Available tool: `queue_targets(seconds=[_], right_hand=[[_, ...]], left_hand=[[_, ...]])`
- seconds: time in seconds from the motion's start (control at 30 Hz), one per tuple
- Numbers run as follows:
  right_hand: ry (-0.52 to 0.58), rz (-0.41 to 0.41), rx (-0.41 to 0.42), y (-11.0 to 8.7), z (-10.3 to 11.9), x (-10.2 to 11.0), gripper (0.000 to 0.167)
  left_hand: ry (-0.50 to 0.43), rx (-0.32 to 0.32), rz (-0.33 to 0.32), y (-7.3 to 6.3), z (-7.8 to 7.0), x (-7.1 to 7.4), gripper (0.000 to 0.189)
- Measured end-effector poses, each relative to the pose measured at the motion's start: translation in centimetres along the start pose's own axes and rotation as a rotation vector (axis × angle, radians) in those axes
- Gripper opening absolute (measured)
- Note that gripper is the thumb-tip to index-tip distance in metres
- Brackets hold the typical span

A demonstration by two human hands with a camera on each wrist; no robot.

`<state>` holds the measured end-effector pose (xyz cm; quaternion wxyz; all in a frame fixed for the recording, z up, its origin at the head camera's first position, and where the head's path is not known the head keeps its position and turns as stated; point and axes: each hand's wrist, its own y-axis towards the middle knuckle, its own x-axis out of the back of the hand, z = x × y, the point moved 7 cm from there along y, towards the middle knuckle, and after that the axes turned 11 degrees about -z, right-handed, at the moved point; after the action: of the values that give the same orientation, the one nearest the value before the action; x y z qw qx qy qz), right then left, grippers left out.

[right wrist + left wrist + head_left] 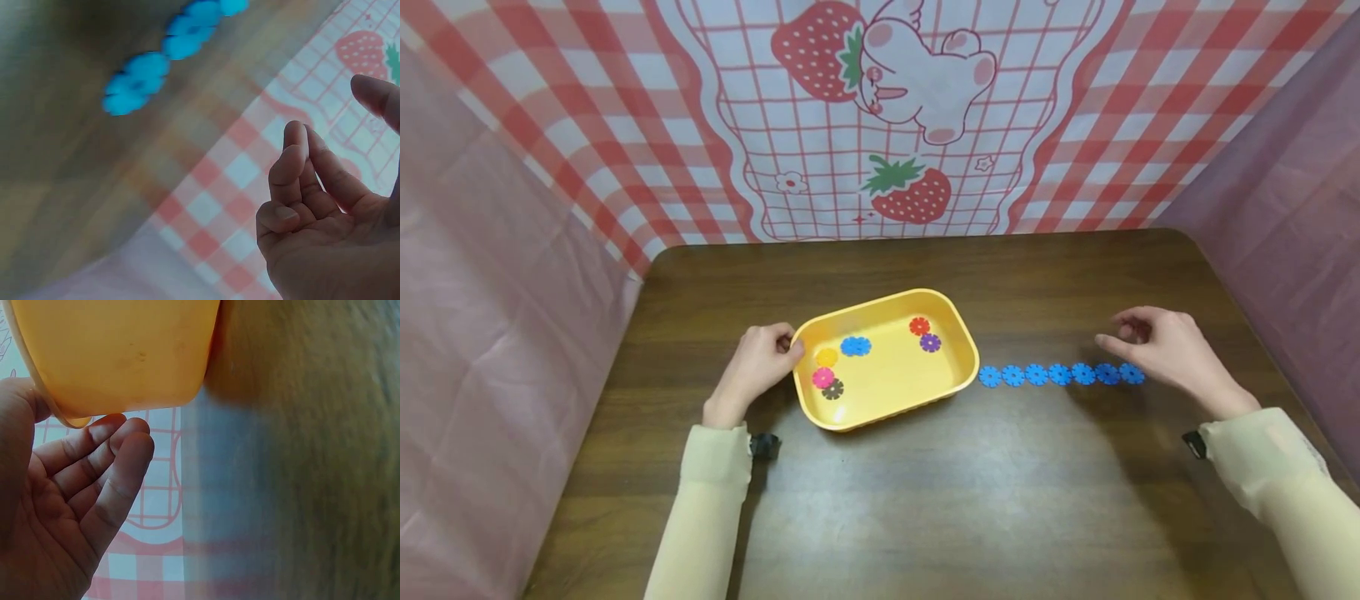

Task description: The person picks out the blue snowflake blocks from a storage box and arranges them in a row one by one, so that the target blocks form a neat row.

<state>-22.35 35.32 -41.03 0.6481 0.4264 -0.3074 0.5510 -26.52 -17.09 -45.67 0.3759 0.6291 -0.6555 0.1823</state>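
Observation:
My left hand [756, 360] pinches the left rim of a yellow plastic basin [880, 408], thumb over the edge and fingers outside, as the left wrist view shows. Inside the basin lie small notched flower discs: overlapping blue discs [855, 346], a yellow disc [827, 357], a pink disc [823, 378], a dark brown disc [832, 389], a red disc [919, 326] and a purple disc [930, 342]. To the basin's right runs a straight row of several blue flower discs [1059, 374]. My right hand [1168, 350] hovers over its right end, holding nothing, thumb apart from loosely bent fingers.
Everything stands on a dark wooden table [910, 517]. Behind its far edge hangs a red-and-white checked cloth [1075, 125] with strawberries, and pink curtains [497, 292] flank both sides.

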Motion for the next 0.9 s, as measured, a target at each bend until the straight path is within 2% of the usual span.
queue_targets(seconds=[0.23,0.53,0.9], right_hand=[[0.047,0.014,0.057,2.0,4.1,-0.6,0.05],[0.099,0.029,0.148,4.6,9.9,-2.8,0.046],[0.194,0.088,0.301,6.3,17.0,-7.1,0.038]], left_hand=[[0.005,0.004,0.001,0.0,0.0,0.1,0.011],[-0.001,-0.01,-0.012,0.1,-0.3,0.2,0.011],[0.001,0.006,0.002,0.0,-0.2,0.1,0.011]])
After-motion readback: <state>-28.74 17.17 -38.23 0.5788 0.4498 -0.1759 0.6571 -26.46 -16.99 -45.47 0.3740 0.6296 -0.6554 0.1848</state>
